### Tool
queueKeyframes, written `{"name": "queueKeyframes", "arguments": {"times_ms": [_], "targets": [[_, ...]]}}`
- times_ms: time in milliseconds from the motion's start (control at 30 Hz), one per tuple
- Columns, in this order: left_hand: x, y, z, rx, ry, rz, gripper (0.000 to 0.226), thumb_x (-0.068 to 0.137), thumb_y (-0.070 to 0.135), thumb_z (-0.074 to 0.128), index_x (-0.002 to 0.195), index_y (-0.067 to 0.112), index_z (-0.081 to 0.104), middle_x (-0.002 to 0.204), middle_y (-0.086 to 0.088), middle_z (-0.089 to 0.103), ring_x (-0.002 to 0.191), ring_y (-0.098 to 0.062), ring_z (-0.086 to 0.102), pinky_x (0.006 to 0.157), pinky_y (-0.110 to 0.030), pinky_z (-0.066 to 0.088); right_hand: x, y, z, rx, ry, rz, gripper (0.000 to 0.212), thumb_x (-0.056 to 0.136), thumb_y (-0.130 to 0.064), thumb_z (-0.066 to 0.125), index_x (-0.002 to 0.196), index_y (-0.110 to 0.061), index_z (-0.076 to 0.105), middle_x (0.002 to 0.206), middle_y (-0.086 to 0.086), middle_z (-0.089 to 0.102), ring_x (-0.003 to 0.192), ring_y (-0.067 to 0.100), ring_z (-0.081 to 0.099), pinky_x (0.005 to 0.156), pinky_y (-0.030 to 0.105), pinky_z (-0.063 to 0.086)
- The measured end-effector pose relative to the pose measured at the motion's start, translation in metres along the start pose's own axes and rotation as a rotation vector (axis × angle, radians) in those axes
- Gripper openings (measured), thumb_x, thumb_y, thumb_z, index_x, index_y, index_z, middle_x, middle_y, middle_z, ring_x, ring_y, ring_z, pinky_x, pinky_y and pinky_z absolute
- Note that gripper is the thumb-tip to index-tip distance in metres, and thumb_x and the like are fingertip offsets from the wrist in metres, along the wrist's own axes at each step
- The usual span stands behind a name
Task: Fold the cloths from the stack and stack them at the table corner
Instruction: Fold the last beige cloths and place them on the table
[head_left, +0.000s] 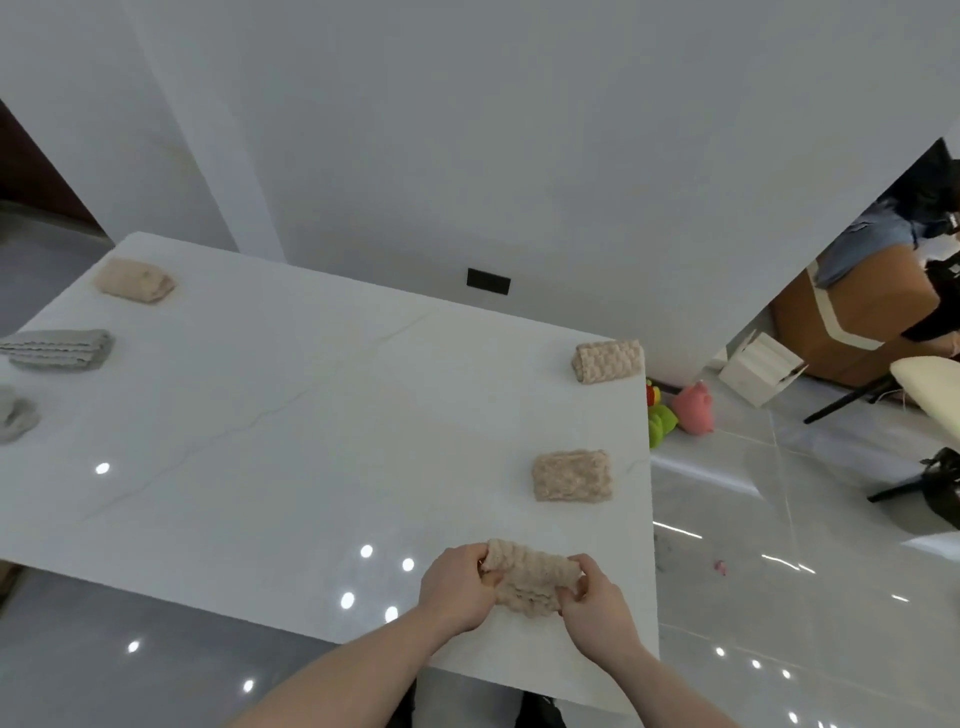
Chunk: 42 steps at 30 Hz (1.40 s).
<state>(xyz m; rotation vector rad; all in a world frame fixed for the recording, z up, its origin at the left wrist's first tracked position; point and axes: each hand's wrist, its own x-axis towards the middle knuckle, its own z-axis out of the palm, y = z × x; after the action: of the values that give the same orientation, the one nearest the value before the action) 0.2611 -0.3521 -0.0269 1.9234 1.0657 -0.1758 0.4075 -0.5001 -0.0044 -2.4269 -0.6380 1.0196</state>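
A beige knitted cloth (530, 578) lies near the front right of the white table (311, 415). My left hand (457, 587) grips its left edge and my right hand (597, 603) grips its right edge. A folded beige cloth (571, 475) rests further back along the right edge. Another folded beige cloth (609, 361) sits at the far right corner. A pale folded cloth (135, 280) lies at the far left corner. A grey folded stack (62, 349) sits on the left edge, with another grey cloth (15, 413) below it, partly cut off.
The table's right edge drops to a glossy tiled floor with a pink toy (693, 408) and a green toy (661, 418). A white box (761, 369), a cardboard box (841, 322), chair legs and a person stand at the far right. A white wall is behind.
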Motion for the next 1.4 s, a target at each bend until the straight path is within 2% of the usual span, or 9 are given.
{"name": "queueKeyframes", "arguments": {"times_ms": [300, 400, 500, 600, 800, 933, 1100, 1300, 1400], "targets": [[0.020, 0.034, 0.046, -0.071, -0.038, -0.186, 0.025, 0.097, 0.044, 0.056, 0.111, 0.023, 0.059, 0.097, 0.011, 0.066, 0.086, -0.011, 0.064, 0.082, -0.035, 0.057, 0.048, 0.038, -0.044, -0.103, -0.206, -0.027, 0.037, 0.101, -0.034, 0.056, 0.135, -0.027, 0.044, 0.086, 0.002, 0.068, 0.076, 0.017, 0.065, 0.068, 0.034, 0.048], [0.022, 0.042, 0.070, 0.122, 0.051, -0.246, 0.055, 0.096, 0.041, 0.056, 0.145, 0.020, 0.041, 0.137, 0.002, 0.051, 0.120, -0.020, 0.054, 0.092, -0.032, 0.047, 0.068, 0.060, -0.050, -0.171, -0.270, -0.044, 0.048, 0.099, -0.035, 0.056, 0.144, -0.026, 0.040, 0.076, -0.003, 0.066, 0.070, 0.017, 0.064, 0.065, 0.035, 0.050], [0.010, 0.054, 0.093, 0.335, 0.179, -0.024, 0.069, 0.089, 0.032, 0.049, 0.155, 0.024, 0.029, 0.163, -0.001, 0.023, 0.146, -0.025, 0.030, 0.117, -0.035, 0.032, 0.082, 0.078, -0.049, -0.177, -0.298, -0.072, 0.055, 0.098, -0.040, 0.054, 0.148, -0.028, 0.036, 0.086, -0.006, 0.070, 0.078, 0.017, 0.068, 0.073, 0.039, 0.056], [-0.002, 0.061, 0.115, 0.424, 0.103, 0.197, 0.078, 0.084, 0.031, 0.042, 0.160, 0.025, 0.027, 0.170, 0.001, 0.015, 0.156, -0.025, 0.013, 0.128, -0.039, 0.013, 0.080, 0.084, -0.052, -0.143, -0.293, -0.104, 0.071, 0.097, -0.053, 0.053, 0.157, -0.030, 0.024, 0.125, -0.004, 0.068, 0.110, 0.019, 0.067, 0.089, 0.039, 0.054], [-0.008, 0.064, 0.146, 0.482, 0.035, 0.192, 0.089, 0.081, 0.033, 0.041, 0.165, 0.027, 0.013, 0.172, 0.004, 0.002, 0.157, -0.022, -0.008, 0.128, -0.044, -0.008, 0.070, 0.099, -0.073, -0.114, -0.213, -0.212, 0.081, 0.095, -0.070, 0.044, 0.162, -0.037, 0.013, 0.157, -0.009, 0.036, 0.135, 0.015, 0.049, 0.106, 0.033, 0.045], [0.000, 0.059, 0.156, 0.553, 0.071, 0.203, 0.093, 0.067, 0.037, 0.058, 0.156, 0.022, 0.035, 0.159, 0.002, 0.040, 0.149, -0.030, 0.037, 0.124, -0.046, 0.028, 0.086, 0.096, -0.085, -0.254, -0.170, -0.363, 0.069, 0.104, -0.048, 0.045, 0.163, -0.038, 0.010, 0.169, -0.011, 0.007, 0.154, 0.018, 0.015, 0.122, 0.034, 0.026], [0.020, 0.079, 0.140, 0.432, 0.256, 0.218, 0.060, 0.079, 0.032, 0.051, 0.138, 0.023, 0.049, 0.132, 0.006, 0.050, 0.119, -0.020, 0.053, 0.102, -0.032, 0.041, 0.120, 0.067, -0.086, -0.359, -0.196, -0.537, 0.066, 0.097, -0.031, 0.053, 0.159, -0.027, 0.029, 0.165, -0.005, 0.025, 0.146, 0.022, 0.030, 0.120, 0.034, 0.029], [0.053, 0.091, 0.111, -0.022, 0.288, -0.312, 0.066, 0.086, 0.033, 0.060, 0.148, 0.019, 0.040, 0.140, 0.001, 0.044, 0.126, -0.024, 0.048, 0.104, -0.037, 0.045, 0.135, 0.057, -0.080, 0.006, -0.188, -0.131, 0.075, 0.092, -0.028, 0.066, 0.157, -0.022, 0.028, 0.147, 0.004, 0.050, 0.128, 0.024, 0.054, 0.102, 0.036, 0.048], [0.067, 0.087, 0.101, -0.375, 0.176, -0.490, 0.084, 0.088, 0.033, 0.070, 0.157, 0.015, 0.025, 0.111, 0.007, 0.058, 0.106, -0.020, 0.062, 0.087, -0.033, 0.056, 0.140, 0.051, -0.080, 0.169, -0.323, 0.014, 0.081, 0.094, -0.029, 0.070, 0.159, -0.019, 0.023, 0.135, 0.004, 0.061, 0.096, 0.014, 0.060, 0.081, 0.026, 0.048]]}}
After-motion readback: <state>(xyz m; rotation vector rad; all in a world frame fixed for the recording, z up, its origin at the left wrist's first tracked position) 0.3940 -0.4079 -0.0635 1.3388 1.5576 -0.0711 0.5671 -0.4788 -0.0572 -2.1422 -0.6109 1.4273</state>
